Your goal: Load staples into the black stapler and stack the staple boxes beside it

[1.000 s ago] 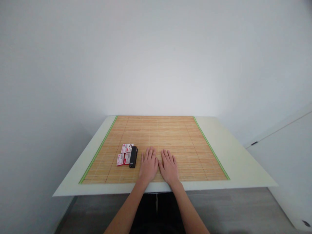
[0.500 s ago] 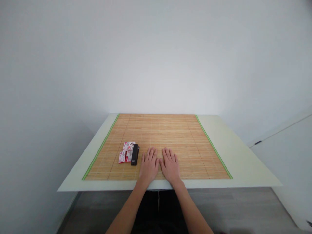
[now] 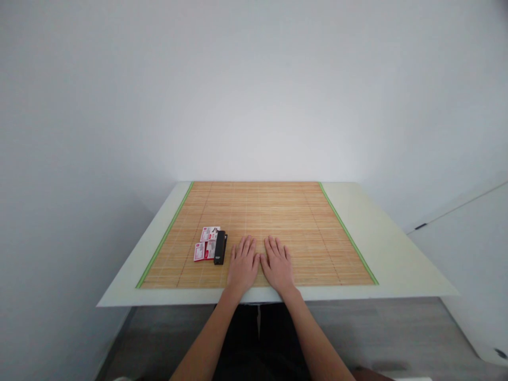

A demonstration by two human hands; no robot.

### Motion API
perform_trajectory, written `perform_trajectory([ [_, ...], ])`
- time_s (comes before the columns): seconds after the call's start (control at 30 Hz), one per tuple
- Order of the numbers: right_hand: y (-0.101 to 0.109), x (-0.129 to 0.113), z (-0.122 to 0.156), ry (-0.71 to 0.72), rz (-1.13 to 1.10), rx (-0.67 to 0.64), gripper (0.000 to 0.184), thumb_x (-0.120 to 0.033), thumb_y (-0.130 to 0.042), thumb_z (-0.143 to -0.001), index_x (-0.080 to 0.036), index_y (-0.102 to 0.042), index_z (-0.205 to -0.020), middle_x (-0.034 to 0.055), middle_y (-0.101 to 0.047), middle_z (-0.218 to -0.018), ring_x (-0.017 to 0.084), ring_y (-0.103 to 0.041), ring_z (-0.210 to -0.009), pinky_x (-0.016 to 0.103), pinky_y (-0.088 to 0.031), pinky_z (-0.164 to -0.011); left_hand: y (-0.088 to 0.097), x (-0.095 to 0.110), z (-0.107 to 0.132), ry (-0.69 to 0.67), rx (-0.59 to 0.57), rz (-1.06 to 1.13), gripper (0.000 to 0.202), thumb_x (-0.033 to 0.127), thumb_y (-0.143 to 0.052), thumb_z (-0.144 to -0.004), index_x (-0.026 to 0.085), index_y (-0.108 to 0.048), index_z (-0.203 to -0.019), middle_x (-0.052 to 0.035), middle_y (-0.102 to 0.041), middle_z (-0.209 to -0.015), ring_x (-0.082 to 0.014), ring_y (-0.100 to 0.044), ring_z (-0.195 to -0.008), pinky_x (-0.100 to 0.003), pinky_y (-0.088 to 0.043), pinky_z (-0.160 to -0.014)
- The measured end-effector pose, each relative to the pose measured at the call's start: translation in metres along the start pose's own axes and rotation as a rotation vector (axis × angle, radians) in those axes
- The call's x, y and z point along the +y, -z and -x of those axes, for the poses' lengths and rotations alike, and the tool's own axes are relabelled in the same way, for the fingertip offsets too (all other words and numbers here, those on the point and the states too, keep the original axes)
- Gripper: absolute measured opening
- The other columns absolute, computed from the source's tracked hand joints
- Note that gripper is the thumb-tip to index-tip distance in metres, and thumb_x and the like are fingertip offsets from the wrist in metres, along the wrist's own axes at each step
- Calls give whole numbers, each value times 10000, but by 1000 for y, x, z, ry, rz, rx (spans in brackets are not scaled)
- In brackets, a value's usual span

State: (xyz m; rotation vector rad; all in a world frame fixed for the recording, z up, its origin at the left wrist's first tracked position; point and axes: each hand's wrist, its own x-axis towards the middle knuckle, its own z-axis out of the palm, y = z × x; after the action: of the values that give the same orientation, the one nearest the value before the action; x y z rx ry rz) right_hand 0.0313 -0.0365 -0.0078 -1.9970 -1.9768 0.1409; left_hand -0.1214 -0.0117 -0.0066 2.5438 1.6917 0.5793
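In the head view, the left hand (image 3: pixel 243 263) and the right hand (image 3: pixel 278 263) lie flat and open, palms down and holding nothing. They rest side by side, thumbs nearly touching, on a slatted bamboo mat (image 3: pixel 278 209) edged in green on its left and right sides. Just left of the left hand, and apart from it, a slim oblong black stapler (image 3: pixel 219 247) lies on the mat with two small red-and-white boxes (image 3: pixel 204 251) at its left side. The mat covers a smooth pale desk (image 3: pixel 391 254) set against a plain white wall (image 3: pixel 254 106), over a grey wood-look floor (image 3: pixel 397 328).
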Motion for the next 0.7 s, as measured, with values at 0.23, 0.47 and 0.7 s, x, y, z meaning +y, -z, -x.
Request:
perform_trajectory([
  [0.23,1,-1,0,-18,-17,-2,595,-432,-336,-1061,-319,-258,-1640,-7,-214,-1714,236,-123,-1594,495,-71,-1269,-1,0,-1,12,-30,2,544,374,-313,-1078,269,-335,-1611,-30,-266,-1701,-241,-164,-1594,-540,-173,-1293],
  [0.47,1,-5,6,-45,9,11,587,-458,-305,-1071,-323,-255,-1641,-15,-192,-1719,237,-97,-1597,507,-45,-1271,0,1,-1,26,-41,10,551,368,-318,-1074,278,-316,-1617,-23,-266,-1702,-234,-161,-1595,-530,-168,-1295],
  [0.7,6,-8,8,-52,24,6,578,-418,-307,-1068,-315,-279,-1636,-3,-184,-1720,233,-116,-1596,502,-46,-1271,0,1,-1,6,-6,22,553,349,-328,-1072,274,-309,-1619,-35,-291,-1693,-245,-173,-1592,-550,-187,-1287],
])
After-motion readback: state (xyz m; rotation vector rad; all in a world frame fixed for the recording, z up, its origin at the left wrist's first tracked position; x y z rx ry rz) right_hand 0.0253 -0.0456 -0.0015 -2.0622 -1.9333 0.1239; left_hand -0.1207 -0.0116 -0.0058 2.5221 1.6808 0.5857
